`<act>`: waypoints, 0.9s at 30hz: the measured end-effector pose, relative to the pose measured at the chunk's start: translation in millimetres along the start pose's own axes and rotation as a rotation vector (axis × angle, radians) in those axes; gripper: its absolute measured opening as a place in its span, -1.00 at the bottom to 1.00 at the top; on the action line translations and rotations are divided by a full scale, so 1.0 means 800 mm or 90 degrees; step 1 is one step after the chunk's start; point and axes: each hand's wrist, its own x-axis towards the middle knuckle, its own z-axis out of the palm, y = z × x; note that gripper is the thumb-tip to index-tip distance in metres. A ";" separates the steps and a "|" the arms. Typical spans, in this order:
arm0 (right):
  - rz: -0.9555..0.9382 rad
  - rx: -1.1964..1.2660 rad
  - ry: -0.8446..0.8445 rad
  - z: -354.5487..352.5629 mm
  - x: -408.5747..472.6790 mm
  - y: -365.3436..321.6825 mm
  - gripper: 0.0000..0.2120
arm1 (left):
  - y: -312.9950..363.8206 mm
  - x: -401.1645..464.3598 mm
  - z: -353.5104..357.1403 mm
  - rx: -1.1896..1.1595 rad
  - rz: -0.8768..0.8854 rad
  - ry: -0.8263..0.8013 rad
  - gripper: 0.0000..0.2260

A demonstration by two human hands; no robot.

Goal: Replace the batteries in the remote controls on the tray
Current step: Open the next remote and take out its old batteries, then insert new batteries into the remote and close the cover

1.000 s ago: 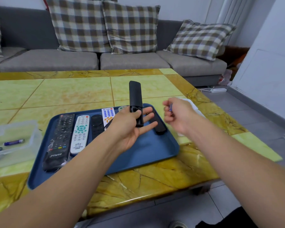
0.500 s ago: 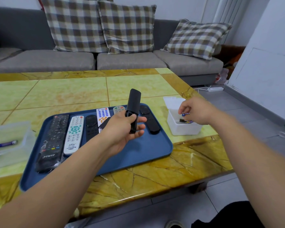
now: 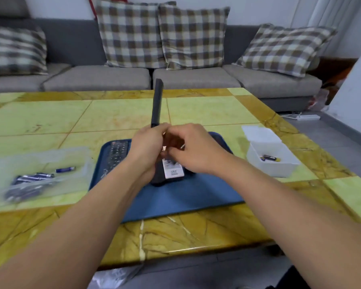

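Both hands are up over the blue tray (image 3: 196,201) right now. My left hand (image 3: 146,151) is wrapped around a slim black remote (image 3: 157,101), which stands nearly upright with its top end pointing toward the sofa (image 3: 96,78) behind the tray. The lower end of the remote, with a white label on its back, sticks out below the hands just above the tray. My right hand (image 3: 193,149) is curled in against the same remote, fingertips pinched at its middle, but it's too blurry to tell if there's a battery or cover in there. On the tray, left of my hands, I can see one dark remote with rows of buttons (image 3: 117,155); the rest is hidden behind my arms. Left of the tray there's a clear plastic container (image 3: 40,163) on the desk (image 3: 196,232) with a bunch of blue batteries (image 3: 35,177) in it. Right of the tray sits a white box (image 3: 271,155) with its lid leaning at the back and a couple of batteries (image 3: 270,158) inside. Plaid cushions (image 3: 131,32) line the sofa.
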 end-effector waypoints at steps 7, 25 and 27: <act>-0.055 0.124 -0.068 0.101 0.050 -0.083 -0.72 | 0.033 -0.008 -0.182 0.215 0.066 0.213 -0.78; -0.170 -0.066 -0.208 0.224 0.068 -0.168 -0.40 | 0.051 -0.053 -0.324 0.162 0.223 0.176 -0.73; -0.151 -0.045 -0.158 0.226 0.074 -0.167 -0.43 | 0.048 -0.052 -0.334 0.223 0.210 0.222 -0.74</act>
